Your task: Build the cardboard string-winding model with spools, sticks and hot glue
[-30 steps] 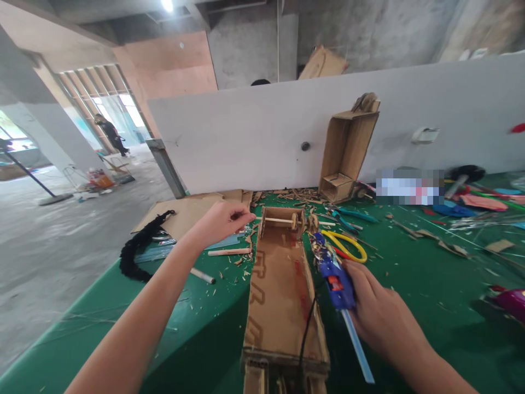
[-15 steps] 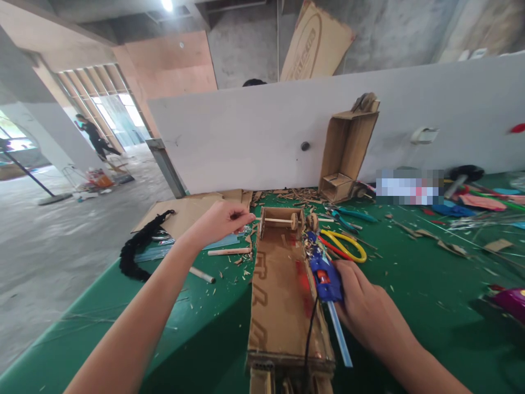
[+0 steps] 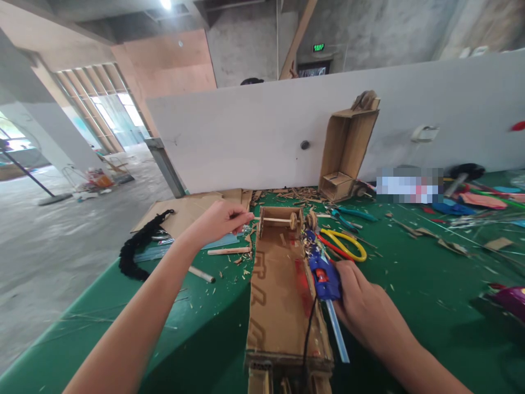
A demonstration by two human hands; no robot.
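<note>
My left hand (image 3: 227,223) pinches the left end of a thin wooden stick (image 3: 276,220). The stick runs crosswise through the far end of a long cardboard box (image 3: 276,290) lying on the table. Small round cardboard wheels sit on it, one inside the box (image 3: 293,221) and another outside the right wall (image 3: 311,220). My right hand (image 3: 361,298) is closed around a blue hot glue gun (image 3: 327,276) along the box's right side. Its nozzle points away from me, close to the outer wheel. A clear glue stick (image 3: 338,331) protrudes from its rear, and a black cord crosses the box.
An upright cardboard box (image 3: 348,153) leans against the white board (image 3: 238,142). Pliers (image 3: 348,217) and yellow-handled scissors (image 3: 348,244) lie right of the work. Cardboard scraps, a black fuzzy strip (image 3: 133,251) and short wooden rods (image 3: 229,251) lie around on the green table.
Both hands stay nearly in place, with the box and glue gun shifting only slightly. Behind the board, the large cardboard sheet has turned edge-on. The person walking at far left is out of sight.
</note>
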